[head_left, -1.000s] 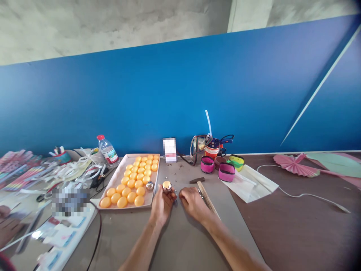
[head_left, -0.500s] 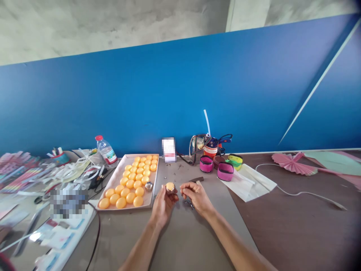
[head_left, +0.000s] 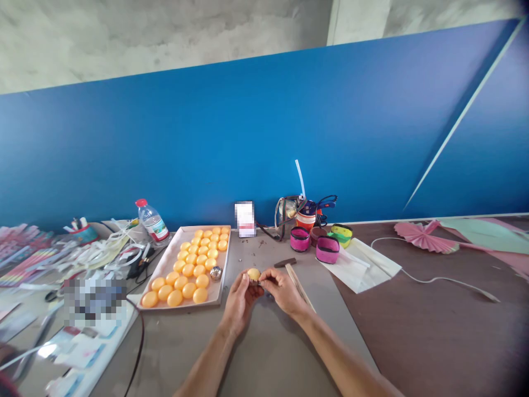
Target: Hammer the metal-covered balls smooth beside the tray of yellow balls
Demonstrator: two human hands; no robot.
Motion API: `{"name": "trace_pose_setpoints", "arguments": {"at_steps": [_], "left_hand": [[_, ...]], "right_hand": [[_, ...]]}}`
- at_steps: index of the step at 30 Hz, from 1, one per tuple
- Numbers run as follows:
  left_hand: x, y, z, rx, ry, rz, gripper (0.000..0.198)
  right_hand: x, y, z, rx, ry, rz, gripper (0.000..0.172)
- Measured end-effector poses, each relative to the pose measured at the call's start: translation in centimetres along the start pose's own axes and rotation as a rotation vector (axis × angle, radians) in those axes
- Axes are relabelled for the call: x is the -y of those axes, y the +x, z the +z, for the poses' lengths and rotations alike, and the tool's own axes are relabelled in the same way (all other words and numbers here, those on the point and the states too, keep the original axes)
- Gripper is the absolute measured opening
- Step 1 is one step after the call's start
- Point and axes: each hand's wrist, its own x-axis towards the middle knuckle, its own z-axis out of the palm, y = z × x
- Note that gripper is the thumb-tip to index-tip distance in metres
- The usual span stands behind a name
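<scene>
My left hand point(head_left: 239, 298) is closed around an orange ball point(head_left: 253, 273) whose lower part is covered in small shiny silver pieces. At the ball's right side, my right hand point(head_left: 282, 288) is closed in a pinch with its fingertips touching the ball; what they hold is too small to make out. Some dark shiny bits point(head_left: 270, 296) lie on the table under my right hand, mostly hidden. To the left, a shallow white tray point(head_left: 165, 259) holds rows of plain orange balls point(head_left: 189, 270) and one ball covered in silver pieces point(head_left: 215, 272).
A dark flat tool point(head_left: 285, 263) and thin wooden sticks point(head_left: 301, 289) lie beyond and beside my right hand. Magenta rings point(head_left: 328, 250) and a white paper sheet point(head_left: 351, 270) sit at right. A water bottle point(head_left: 154, 223) stands behind the tray; clutter and cables fill the left.
My right hand has moved left from beside the ball to touch it. The ball has tipped slightly in my left hand, and the wooden sticks show more.
</scene>
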Motion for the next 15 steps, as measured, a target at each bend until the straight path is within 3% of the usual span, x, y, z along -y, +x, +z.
{"name": "trace_pose_setpoints", "arguments": {"at_steps": [15], "left_hand": [[0.16, -0.14, -0.02, 0.002, 0.048, 0.037, 0.028]], "right_hand": [[-0.9, 0.17, -0.17, 0.001, 0.028, 0.052, 0.011]]}}
